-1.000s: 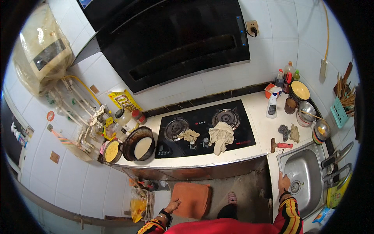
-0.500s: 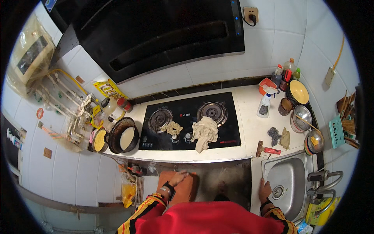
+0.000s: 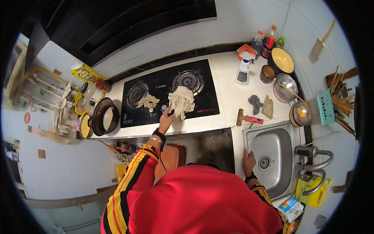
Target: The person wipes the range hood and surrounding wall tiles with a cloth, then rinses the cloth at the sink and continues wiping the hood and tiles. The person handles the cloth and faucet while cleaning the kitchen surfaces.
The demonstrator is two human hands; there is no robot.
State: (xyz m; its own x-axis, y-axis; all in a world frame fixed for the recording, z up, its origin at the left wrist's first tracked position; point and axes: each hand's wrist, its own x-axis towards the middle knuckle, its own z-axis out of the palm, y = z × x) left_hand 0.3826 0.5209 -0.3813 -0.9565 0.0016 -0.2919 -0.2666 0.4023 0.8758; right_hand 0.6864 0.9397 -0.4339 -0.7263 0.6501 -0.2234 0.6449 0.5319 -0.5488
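My left hand [image 3: 165, 121] reaches over the counter's front edge, fingers stretched out and apart. Its fingertips are at the lower left corner of a crumpled beige cloth [image 3: 181, 102], beside a stove knob [image 3: 164, 108]; whether they touch the cloth I cannot tell. That cloth lies over the front of the right burner [image 3: 188, 80] on the black gas stove [image 3: 156, 80]. A smaller beige rag [image 3: 149, 101] lies by the left burner. My right hand [image 3: 248, 161] rests on the left rim of the steel sink [image 3: 277, 155], fingers extended, holding nothing.
Right of the stove are a spray bottle [image 3: 242, 72], a red-handled scraper [image 3: 249, 117], a grey scouring pad [image 3: 255, 104], a tan rag [image 3: 267, 107] and stacked bowls [image 3: 285, 87]. A dark pot [image 3: 106, 116] stands at the left. The faucet [image 3: 311, 151] arches over the sink.
My left hand has risen from below the counter to the stove's front, by the large cloth. My right hand stays at the sink's edge. The view has shifted.
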